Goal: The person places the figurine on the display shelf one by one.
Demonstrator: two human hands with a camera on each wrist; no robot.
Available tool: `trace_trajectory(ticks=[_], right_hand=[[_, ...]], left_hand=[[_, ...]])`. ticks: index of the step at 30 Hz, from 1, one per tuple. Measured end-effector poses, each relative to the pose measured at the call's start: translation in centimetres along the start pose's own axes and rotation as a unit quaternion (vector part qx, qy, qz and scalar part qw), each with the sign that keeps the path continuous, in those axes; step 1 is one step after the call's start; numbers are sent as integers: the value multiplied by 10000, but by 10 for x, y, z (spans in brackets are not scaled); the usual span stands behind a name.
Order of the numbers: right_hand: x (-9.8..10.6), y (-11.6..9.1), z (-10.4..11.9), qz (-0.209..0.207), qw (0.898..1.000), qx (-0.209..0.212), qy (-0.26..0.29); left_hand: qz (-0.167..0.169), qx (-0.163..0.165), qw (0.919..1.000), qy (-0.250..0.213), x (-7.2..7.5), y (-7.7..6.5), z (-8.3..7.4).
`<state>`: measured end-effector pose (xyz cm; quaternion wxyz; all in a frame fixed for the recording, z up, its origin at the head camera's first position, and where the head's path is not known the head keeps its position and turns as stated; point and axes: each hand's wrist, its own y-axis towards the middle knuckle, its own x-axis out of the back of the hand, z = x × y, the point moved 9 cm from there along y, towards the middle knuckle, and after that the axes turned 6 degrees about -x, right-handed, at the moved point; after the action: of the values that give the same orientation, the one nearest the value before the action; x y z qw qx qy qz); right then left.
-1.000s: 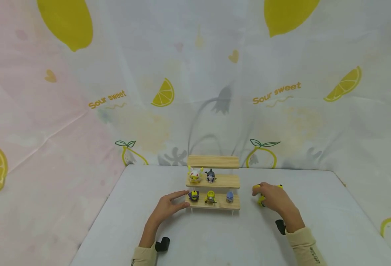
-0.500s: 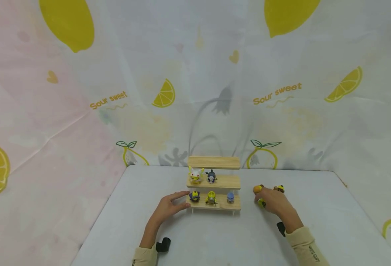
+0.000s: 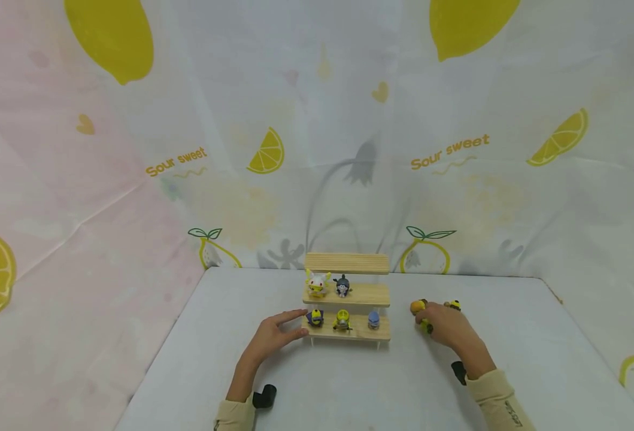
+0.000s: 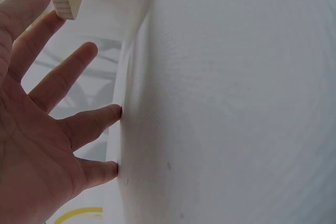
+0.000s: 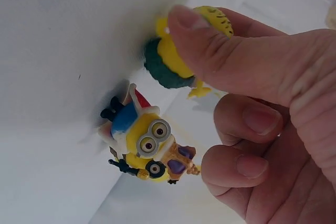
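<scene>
My right hand point(image 3: 446, 326) pinches a yellow minion figurine point(image 5: 173, 59) with a dark green skirt between thumb and forefinger, low over the table. Part of it is behind the thumb. The other fingers curl without touching it. Beyond the hand, a minion figurine in blue and red point(image 5: 131, 121) lies among other pieces. An orange-topped figurine point(image 3: 418, 307) stands by the fingertips in the head view. My left hand point(image 3: 273, 335) has its fingers spread, thumb and forefinger touching the left end of the wooden tiered shelf point(image 3: 357, 331), the other fingers straight.
The shelf has three tiers. A white-and-yellow figurine point(image 3: 317, 284) and a grey one point(image 3: 342, 286) stand on the middle tier. Below are a purple-and-yellow figurine point(image 3: 315, 318), a yellow one point(image 3: 342, 319) and a blue one point(image 3: 373, 320). A lemon-print cloth point(image 3: 317, 197) hangs behind.
The right hand has shifted slightly right, and the orange-topped figurine at its fingertips shows more fully. The left hand stays at the shelf's end.
</scene>
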<state>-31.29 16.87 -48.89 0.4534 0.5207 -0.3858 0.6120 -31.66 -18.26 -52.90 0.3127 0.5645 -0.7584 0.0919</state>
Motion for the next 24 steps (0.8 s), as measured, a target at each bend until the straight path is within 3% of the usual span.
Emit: trace_trajectory(ticks=[16, 24], right_hand=[[19, -7, -5, -319, 9967, -65, 745], [40, -16, -5, -817, 9891, 81, 1219]], left_hand=[[3, 62, 10000, 14, 1, 1, -1], [-34, 83, 10000, -30, 1, 0, 0]])
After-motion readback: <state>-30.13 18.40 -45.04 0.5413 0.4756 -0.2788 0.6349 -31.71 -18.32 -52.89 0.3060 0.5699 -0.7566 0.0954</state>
